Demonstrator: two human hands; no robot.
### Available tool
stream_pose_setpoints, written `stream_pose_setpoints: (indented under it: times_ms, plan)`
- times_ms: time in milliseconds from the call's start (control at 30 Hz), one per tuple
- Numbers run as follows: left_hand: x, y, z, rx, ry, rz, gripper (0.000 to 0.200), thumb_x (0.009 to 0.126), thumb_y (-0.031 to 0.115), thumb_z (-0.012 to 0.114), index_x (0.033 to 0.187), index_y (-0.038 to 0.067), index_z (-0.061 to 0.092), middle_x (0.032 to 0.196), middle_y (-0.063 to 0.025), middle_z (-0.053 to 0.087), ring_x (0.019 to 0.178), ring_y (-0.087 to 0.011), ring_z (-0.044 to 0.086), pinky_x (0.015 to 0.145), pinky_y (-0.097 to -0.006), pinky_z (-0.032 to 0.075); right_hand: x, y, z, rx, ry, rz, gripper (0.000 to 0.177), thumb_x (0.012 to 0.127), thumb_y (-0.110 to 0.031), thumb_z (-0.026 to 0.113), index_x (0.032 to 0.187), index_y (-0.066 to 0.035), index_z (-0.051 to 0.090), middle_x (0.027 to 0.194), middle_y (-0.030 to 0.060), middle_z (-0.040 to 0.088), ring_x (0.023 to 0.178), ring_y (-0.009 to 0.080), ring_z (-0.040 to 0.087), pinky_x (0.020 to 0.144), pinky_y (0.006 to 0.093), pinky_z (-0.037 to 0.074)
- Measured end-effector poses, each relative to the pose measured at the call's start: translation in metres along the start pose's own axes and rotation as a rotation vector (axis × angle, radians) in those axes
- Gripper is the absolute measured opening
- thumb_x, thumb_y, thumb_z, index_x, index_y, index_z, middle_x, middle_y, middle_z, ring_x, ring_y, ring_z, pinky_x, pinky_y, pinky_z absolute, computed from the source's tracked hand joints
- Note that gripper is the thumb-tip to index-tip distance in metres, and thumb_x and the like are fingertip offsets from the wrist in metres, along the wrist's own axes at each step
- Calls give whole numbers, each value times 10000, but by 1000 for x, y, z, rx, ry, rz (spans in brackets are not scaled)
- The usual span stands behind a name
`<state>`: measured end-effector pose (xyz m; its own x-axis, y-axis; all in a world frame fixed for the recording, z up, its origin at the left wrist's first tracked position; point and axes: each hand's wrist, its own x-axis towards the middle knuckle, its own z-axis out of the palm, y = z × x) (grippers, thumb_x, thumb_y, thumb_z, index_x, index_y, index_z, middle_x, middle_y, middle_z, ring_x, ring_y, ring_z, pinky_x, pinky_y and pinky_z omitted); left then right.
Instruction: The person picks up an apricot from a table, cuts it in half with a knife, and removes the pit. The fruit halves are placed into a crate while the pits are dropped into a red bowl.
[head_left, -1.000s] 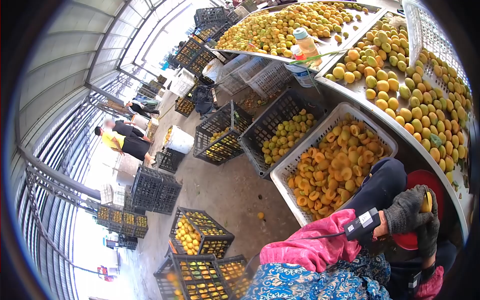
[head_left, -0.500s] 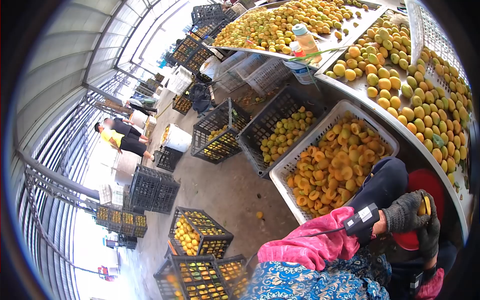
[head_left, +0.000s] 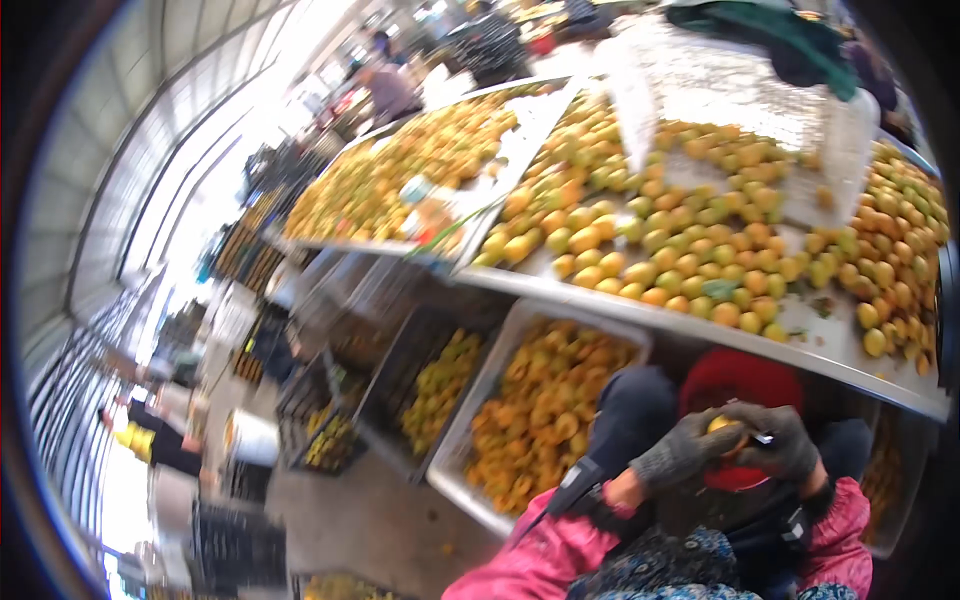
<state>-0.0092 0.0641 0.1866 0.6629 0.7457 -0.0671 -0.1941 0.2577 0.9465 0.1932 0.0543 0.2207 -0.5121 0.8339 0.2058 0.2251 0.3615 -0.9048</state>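
Note:
In a dark grey knitted glove, my left hand [head_left: 695, 445] is closed around an orange-yellow apricot [head_left: 720, 424]. My right hand [head_left: 788, 445], gloved the same way, is closed right beside it on a small tool with a shiny metal tip [head_left: 763, 438]; blur hides the tool's shape. Both hands are over my lap, in front of a red basin [head_left: 730, 380]. A white crate [head_left: 440, 470] to the left holds many apricot halves [head_left: 545, 415]. Beyond the basin, whole apricots [head_left: 700, 270] cover a metal-edged table [head_left: 560, 290].
Black crates [head_left: 375, 410] of fruit stand left of the white one. A white perforated crate [head_left: 800, 195] rests on the table among the apricots. Another crate [head_left: 905, 500] is at my right. People [head_left: 160, 440] stand far left; a person [head_left: 388, 92] is beyond the table.
The view has swung to the right and levelled, with blur. My hands appear further left and lower in it, still close together, with the apricot still in the left one.

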Motion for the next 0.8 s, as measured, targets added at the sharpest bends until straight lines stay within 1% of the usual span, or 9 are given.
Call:
stream_pose_setpoints:
  times_ms: [33, 133, 167, 200, 300, 367, 533, 600, 800]
  plan:
    - [3, 1, 0, 7, -67, -2, 422, 917, 400, 605, 1135, 40, 568, 892, -32, 614, 806, -110, 562, 700, -307, 499, 1, -6, -3, -15, -16, -2, 619, 693, -197, 832, 1227, -17, 575, 1013, 151, 685, 930, 238, 685, 801, 338, 523]
    - [11, -14, -1, 234, -27, -58, 386, 958, 341, 547, 1184, 29, 557, 928, -85, 622, 861, -202, 596, 765, -338, 496, -3, -28, -11, -205, -4, 72, 569, 702, -206, 820, 1200, -47, 596, 992, 165, 682, 903, 302, 692, 774, 352, 543]
    - [13, -31, -1, 334, 17, 41, 346, 967, 280, 515, 1194, 22, 549, 957, -127, 624, 891, -267, 600, 791, -359, 492, -4, -22, -10, -241, 32, 65, 535, 705, -204, 813, 1177, -55, 608, 980, 165, 678, 885, 321, 687, 764, 341, 551]
    - [16, -31, 2, 430, 65, 144, 311, 975, 219, 484, 1204, 15, 542, 987, -169, 627, 920, -333, 605, 817, -380, 489, -6, -22, -10, -245, 57, 75, 535, 705, -204, 813, 1177, -55, 608, 980, 165, 678, 885, 321, 687, 764, 341, 551]
    - [26, -31, 17, 433, 129, 68, 306, 954, 117, 451, 1219, -22, 516, 1026, -239, 603, 962, -391, 583, 832, -412, 486, -17, -15, -8, -313, 104, 102, 550, 708, -216, 811, 1187, -47, 601, 979, 162, 680, 890, 316, 688, 762, 339, 549]
    - [30, -45, 16, 494, 117, 36, 320, 938, 107, 462, 1220, -38, 507, 1000, -238, 607, 939, -382, 595, 806, -418, 494, -23, -4, -6, -414, 227, -10, 562, 705, -212, 811, 1190, -32, 594, 976, 173, 675, 887, 323, 686, 754, 346, 543]
    - [34, -48, 29, 488, 256, -56, 383, 888, 108, 530, 1220, -79, 488, 913, -232, 617, 846, -371, 627, 717, -422, 512, -30, -3, 7, -296, 301, 86, 538, 748, -263, 772, 1186, -11, 588, 982, 196, 662, 926, 325, 676, 777, 349, 529]
    - [30, -50, 31, 955, 332, 393, 416, 859, 105, 568, 1221, -81, 484, 877, -222, 623, 787, -370, 635, 683, -419, 514, -31, -2, 18, -263, 349, 141, 525, 766, -285, 755, 1178, -5, 589, 985, 205, 657, 937, 324, 674, 788, 345, 525]
    - [22, -59, 38, 1022, 465, 437, 368, 864, 93, 562, 1187, -76, 509, 884, -213, 619, 783, -348, 629, 689, -410, 512, -25, -12, 41, -91, 517, 180, 421, 855, -303, 672, 1128, 9, 600, 942, 154, 673, 875, 241, 678, 781, 318, 512]
